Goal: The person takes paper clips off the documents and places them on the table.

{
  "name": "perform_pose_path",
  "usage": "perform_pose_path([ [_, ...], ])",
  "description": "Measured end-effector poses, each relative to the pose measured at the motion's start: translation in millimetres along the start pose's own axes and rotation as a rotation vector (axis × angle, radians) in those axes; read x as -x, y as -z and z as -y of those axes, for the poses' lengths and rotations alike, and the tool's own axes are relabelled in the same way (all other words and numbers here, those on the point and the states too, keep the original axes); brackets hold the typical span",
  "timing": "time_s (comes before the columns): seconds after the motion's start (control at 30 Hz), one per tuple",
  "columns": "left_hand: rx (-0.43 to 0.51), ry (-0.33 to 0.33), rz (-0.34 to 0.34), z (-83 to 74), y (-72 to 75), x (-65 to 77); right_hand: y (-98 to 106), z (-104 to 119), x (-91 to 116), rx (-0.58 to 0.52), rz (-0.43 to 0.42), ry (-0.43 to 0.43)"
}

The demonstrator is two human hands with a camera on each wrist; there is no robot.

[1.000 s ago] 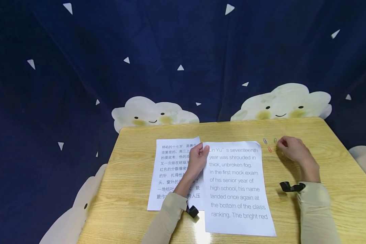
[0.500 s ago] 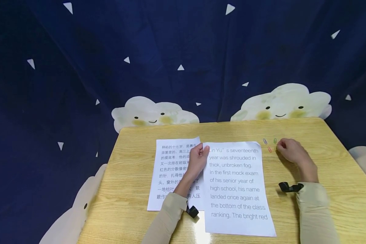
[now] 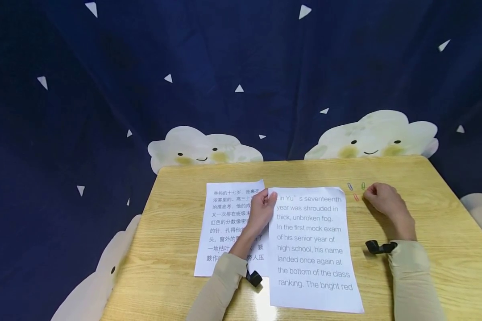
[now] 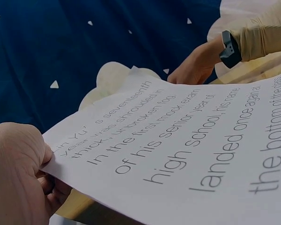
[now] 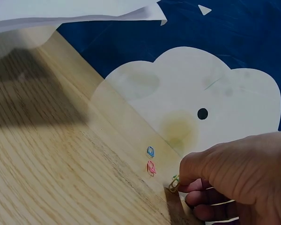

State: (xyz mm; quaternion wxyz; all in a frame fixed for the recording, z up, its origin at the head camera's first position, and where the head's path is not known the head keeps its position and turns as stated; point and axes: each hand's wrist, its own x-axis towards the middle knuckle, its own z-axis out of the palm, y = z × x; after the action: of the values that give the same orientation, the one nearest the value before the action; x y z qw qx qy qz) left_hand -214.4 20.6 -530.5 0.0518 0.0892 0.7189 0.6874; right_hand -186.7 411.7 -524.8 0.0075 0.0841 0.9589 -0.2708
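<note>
My left hand [image 3: 262, 207] pinches the upper left edge of a printed English sheet of paper [image 3: 311, 296], thumb on top and fingers beneath. In the left wrist view that sheet slopes up from the hand and is raised above the table. Under its left side lies a Chinese-printed sheet [image 3: 221, 223], partly covered by my left arm. At the right, my right hand [image 3: 387, 203] has thumb and fingers drawn together at a yellowish-green paper clip [image 5: 174, 183], low over the table. Close by lie a blue paper clip [image 3: 350, 187], a red paper clip [image 3: 355, 197] and a green paper clip [image 3: 363, 186].
The wooden table [image 3: 164, 249] runs back to a dark blue curtain [image 3: 225, 53] with white triangles and smiling clouds. Black camera mounts sit on both wrists, the left mount [image 3: 254, 278] just over the sheets and the right mount [image 3: 379, 246] over bare wood.
My right hand and forearm have shifted slightly left and toward me, beside the paper clips. The left hand keeps its grip on the sheet, nearly still.
</note>
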Motion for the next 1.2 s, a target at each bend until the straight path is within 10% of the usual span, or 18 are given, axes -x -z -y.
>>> perform_pose_path([
  [1.2, -0.039, 0.038, 0.011, 2.2, -4.9, 1.4, 5.2, -6.8, 1.4, -0.089, 0.031, -0.03],
])
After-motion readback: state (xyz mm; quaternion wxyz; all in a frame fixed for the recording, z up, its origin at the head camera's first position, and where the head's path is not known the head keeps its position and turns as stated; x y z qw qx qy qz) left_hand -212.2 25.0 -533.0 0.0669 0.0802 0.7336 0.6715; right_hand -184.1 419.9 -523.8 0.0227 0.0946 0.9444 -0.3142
